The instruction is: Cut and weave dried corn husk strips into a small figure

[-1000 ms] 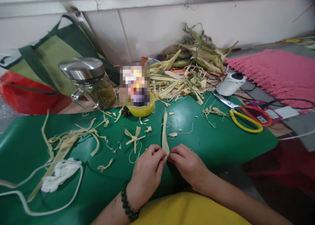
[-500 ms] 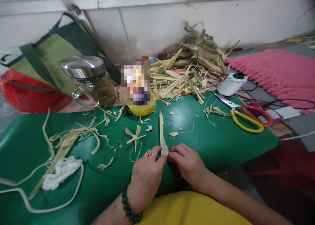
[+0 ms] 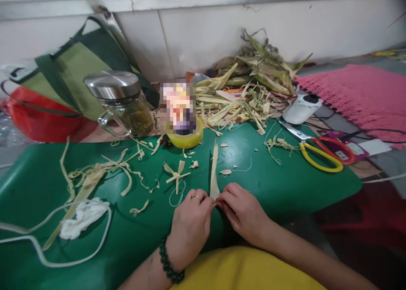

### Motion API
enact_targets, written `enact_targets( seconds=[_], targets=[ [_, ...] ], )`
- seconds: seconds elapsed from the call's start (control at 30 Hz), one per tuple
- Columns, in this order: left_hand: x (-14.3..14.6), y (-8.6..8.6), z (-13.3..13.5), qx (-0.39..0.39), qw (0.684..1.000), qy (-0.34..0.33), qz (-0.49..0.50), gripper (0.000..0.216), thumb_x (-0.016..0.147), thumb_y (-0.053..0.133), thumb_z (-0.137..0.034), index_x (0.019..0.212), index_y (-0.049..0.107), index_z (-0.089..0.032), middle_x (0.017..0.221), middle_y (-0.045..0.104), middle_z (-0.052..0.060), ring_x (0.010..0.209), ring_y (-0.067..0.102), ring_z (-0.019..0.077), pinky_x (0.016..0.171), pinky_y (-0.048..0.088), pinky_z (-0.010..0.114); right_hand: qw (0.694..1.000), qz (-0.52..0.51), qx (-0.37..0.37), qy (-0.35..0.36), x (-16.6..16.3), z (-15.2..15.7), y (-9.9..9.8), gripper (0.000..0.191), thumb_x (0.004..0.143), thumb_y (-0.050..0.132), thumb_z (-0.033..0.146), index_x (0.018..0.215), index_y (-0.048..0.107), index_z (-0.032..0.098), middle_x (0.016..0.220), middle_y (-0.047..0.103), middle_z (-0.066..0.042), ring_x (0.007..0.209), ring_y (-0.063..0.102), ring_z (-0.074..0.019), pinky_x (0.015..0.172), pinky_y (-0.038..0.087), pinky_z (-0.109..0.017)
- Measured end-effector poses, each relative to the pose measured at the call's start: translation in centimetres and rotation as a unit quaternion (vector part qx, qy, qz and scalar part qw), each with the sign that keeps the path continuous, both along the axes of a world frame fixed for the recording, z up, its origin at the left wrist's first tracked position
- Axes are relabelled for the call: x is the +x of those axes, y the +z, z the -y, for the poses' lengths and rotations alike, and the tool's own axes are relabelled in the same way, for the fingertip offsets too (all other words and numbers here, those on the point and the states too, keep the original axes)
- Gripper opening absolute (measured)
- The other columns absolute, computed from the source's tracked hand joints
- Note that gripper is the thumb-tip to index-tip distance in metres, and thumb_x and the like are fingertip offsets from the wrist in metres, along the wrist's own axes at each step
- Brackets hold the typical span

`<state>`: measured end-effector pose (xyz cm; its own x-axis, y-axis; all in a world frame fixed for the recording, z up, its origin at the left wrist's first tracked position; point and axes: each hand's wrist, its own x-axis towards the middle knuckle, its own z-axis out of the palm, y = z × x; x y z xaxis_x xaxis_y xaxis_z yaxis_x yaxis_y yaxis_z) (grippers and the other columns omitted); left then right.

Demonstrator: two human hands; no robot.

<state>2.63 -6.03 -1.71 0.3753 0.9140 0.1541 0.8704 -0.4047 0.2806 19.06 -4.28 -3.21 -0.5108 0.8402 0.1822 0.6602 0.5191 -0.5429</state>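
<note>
A pale strip of corn husk (image 3: 214,171) points away from me, its wide lower end pinched between both hands at the front of the green table (image 3: 269,188). My left hand (image 3: 193,218), with a ring and a dark green bead bracelet, is closed on the husk's left side. From the right, my right hand (image 3: 242,209) closes its thumb and fingers on the same end. The fingertips nearly meet and hide the pinched edge. Just beyond my left hand lies a small knotted husk piece (image 3: 177,175) with thread beside it.
Scissors (image 3: 314,148) lie at the right near a white thread spool (image 3: 303,108). A roll of yellow tape (image 3: 186,141), a lidded glass jar (image 3: 127,112) and a heap of husks (image 3: 234,99) stand at the back. White tissue (image 3: 85,218) and a looped cable (image 3: 60,264) occupy the left.
The free end of the husk strip has swung slightly right and stands straighter. Both hands keep their pinch. The whole view has shifted a little.
</note>
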Motion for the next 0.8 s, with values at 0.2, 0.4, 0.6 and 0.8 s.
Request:
enact_targets(
  seconds=[0.2, 0.4, 0.6, 0.8],
  targets=[
    [0.26, -0.04, -0.35, -0.029, 0.999, -0.003, -0.014, 0.021, 0.087, 0.043, -0.012, 0.073, 0.059, -0.018, 0.076, 0.060, 0.004, 0.072, 0.053, 0.0197, 0.064, 0.047, 0.032, 0.998, -0.016, -0.050, -0.030, -0.18, 0.09, 0.07, 0.015, 0.086, 0.047, 0.016, 0.078, 0.059, 0.017, 0.078, 0.054, -0.006, 0.073, 0.050, -0.0169, 0.062, 0.042, -0.027],
    [0.06, -0.41, -0.18, -0.024, 0.999, 0.018, 0.013, 0.017, 0.086, 0.046, -0.012, 0.076, 0.058, -0.018, 0.078, 0.060, 0.003, 0.074, 0.054, 0.0191, 0.064, 0.046, 0.031, 0.998, 0.003, -0.053, -0.022, -0.24, 0.17, 0.36, 0.017, 0.087, 0.045, 0.015, 0.077, 0.059, 0.016, 0.078, 0.053, -0.006, 0.073, 0.049, -0.0168, 0.062, 0.040, -0.027],
    [-0.46, -0.68, 0.33, 0.007, 0.998, -0.020, 0.063, 0.016, 0.086, 0.048, -0.014, 0.077, 0.060, -0.019, 0.078, 0.061, 0.002, 0.072, 0.053, 0.0170, 0.062, 0.043, 0.028, 0.998, 0.025, -0.053, -0.021, -0.47, 0.10, 0.64, 0.018, 0.086, 0.045, 0.014, 0.076, 0.059, 0.015, 0.077, 0.052, -0.006, 0.072, 0.049, -0.0168, 0.061, 0.039, -0.027],
    [-0.36, -0.48, 0.26, 0.040, 0.999, -0.028, 0.007, 0.012, 0.081, 0.057, -0.011, 0.074, 0.061, -0.020, 0.074, 0.062, 0.000, 0.068, 0.052, 0.0166, 0.055, 0.040, 0.027, 0.997, 0.043, -0.050, -0.027, -0.35, 0.07, 0.54, 0.017, 0.087, 0.045, 0.015, 0.076, 0.058, 0.016, 0.078, 0.053, -0.005, 0.071, 0.049, -0.0165, 0.060, 0.038, -0.027]
  ],
)
